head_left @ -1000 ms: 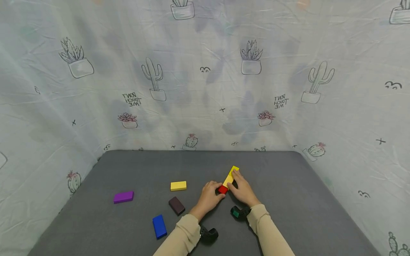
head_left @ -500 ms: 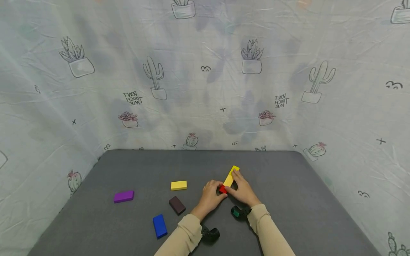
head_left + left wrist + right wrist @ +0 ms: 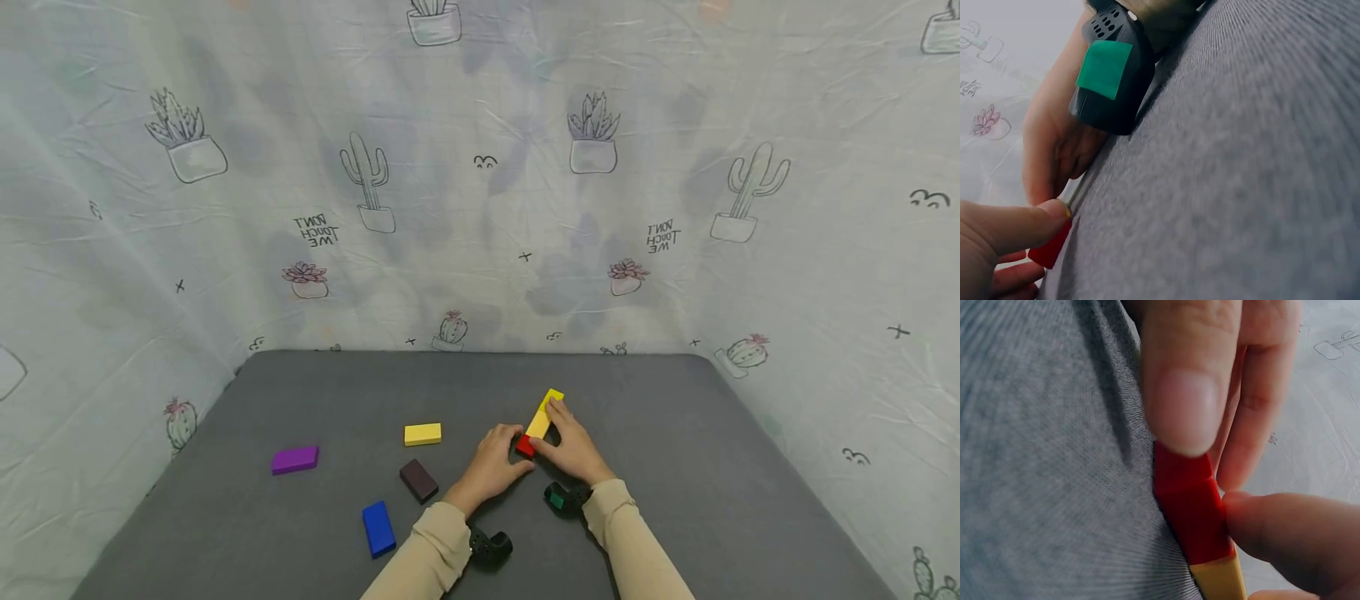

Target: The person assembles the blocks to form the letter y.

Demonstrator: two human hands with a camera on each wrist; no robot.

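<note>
A red block (image 3: 525,446) lies end to end with a yellow block (image 3: 538,425), and a brighter yellow piece (image 3: 554,394) continues the row at its far end. My left hand (image 3: 491,462) stands around the red block's near end, its thumb and fingers spread apart. In the left wrist view its thumb (image 3: 1022,228) overlaps the red block. My right hand (image 3: 573,450) lies along the row's right side. Its fingertips rest on the yellow part, and in the right wrist view its thumb (image 3: 1272,525) touches the side of the red block.
Left of my hands on the grey table (image 3: 675,467) lie another yellow block (image 3: 422,434), a dark brown block (image 3: 418,481), a blue block (image 3: 378,529) and a purple block (image 3: 295,460). A cactus-print curtain (image 3: 480,208) hangs around the table. Black devices (image 3: 491,548) are strapped on both wrists.
My left thumb has drawn back from the red block, opening a gap. My right thumb has shifted from the yellow block onto the red one. The other blocks stay put.
</note>
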